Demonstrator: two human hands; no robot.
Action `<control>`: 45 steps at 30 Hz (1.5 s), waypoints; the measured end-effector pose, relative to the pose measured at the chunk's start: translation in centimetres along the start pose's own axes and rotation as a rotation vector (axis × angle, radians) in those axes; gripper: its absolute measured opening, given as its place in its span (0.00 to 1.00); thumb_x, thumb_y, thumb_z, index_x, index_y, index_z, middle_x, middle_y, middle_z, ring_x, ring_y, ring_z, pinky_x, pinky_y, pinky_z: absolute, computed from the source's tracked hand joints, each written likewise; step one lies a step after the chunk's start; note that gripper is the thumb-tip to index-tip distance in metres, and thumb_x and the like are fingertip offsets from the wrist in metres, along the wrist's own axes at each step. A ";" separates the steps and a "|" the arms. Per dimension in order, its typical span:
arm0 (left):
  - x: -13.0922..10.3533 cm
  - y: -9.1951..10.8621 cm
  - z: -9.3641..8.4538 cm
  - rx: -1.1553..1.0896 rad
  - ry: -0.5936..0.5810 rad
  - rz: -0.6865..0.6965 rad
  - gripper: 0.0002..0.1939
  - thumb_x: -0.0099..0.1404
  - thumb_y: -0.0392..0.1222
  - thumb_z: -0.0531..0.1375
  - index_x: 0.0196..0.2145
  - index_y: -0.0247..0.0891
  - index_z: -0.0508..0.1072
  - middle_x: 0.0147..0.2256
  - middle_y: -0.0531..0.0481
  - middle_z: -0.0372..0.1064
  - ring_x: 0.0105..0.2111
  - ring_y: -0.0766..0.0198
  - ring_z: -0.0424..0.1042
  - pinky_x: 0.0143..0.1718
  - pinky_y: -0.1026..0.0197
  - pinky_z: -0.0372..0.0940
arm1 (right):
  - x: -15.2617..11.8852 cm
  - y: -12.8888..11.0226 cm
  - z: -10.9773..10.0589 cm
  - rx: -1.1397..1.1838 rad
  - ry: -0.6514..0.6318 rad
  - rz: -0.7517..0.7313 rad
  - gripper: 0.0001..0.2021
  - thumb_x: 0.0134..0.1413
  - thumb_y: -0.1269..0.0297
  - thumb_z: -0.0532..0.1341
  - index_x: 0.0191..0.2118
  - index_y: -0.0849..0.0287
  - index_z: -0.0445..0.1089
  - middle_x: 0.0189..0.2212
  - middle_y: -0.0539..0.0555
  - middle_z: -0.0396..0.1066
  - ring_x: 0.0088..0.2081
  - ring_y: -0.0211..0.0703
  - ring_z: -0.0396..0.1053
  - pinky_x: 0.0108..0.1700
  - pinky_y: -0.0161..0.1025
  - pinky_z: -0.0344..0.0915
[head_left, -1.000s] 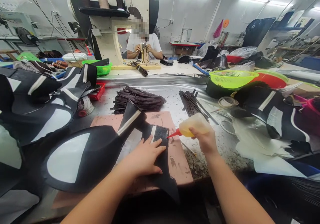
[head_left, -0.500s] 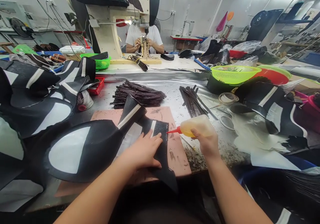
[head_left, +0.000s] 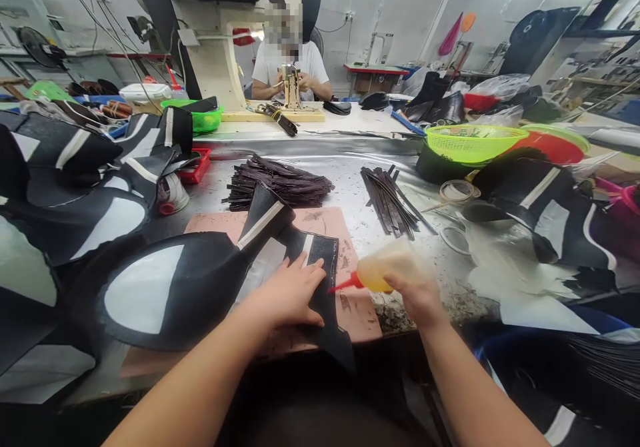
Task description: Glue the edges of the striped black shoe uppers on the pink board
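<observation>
My left hand [head_left: 295,294] lies flat with fingers spread on a black leather piece [head_left: 327,254] that has a white strip and a pale patch. Closed round a translucent bottle [head_left: 393,267] of yellowish liquid is my right hand [head_left: 417,294]. The bottle is tipped sideways, and its red nozzle [head_left: 345,283] points left at the piece's right edge. Under the leather is a pink board [head_left: 360,314]. A wide black part with a white patch [head_left: 145,294] extends to the left.
Dark strips lie in a large pile [head_left: 277,184] and a smaller bundle [head_left: 390,200] beyond the board. Stacked black pieces [head_left: 100,227] fill the left. At right are a yellow-green basket [head_left: 473,144] and tape rolls. A person sits behind a sewing machine [head_left: 210,67].
My right hand has brought the bottle's nozzle down along the leather's right edge, toward me. My left hand stays on the leather. The view has shifted slightly.
</observation>
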State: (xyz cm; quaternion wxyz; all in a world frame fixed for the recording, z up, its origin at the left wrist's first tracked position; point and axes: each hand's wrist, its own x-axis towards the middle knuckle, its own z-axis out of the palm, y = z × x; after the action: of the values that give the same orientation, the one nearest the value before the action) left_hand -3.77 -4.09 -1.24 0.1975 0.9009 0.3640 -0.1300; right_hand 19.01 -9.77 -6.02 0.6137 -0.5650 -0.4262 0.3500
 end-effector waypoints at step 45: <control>0.3 0.3 0.3 0.048 0.003 -0.001 0.43 0.45 0.59 0.64 0.55 0.39 0.58 0.63 0.43 0.40 0.62 0.44 0.36 0.59 0.41 0.42 | 0.1 -0.6 -0.8 0.012 -0.033 -0.066 0.23 0.31 0.60 0.71 0.38 0.59 0.67 0.33 0.54 0.70 0.36 0.49 0.69 0.34 0.42 0.69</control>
State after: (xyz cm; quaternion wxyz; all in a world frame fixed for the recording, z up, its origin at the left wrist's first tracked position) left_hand -3.43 -4.25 -1.53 0.1752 0.9054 0.3615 -0.1377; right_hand 19.74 -10.11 -5.45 0.6211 -0.5412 -0.4525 0.3414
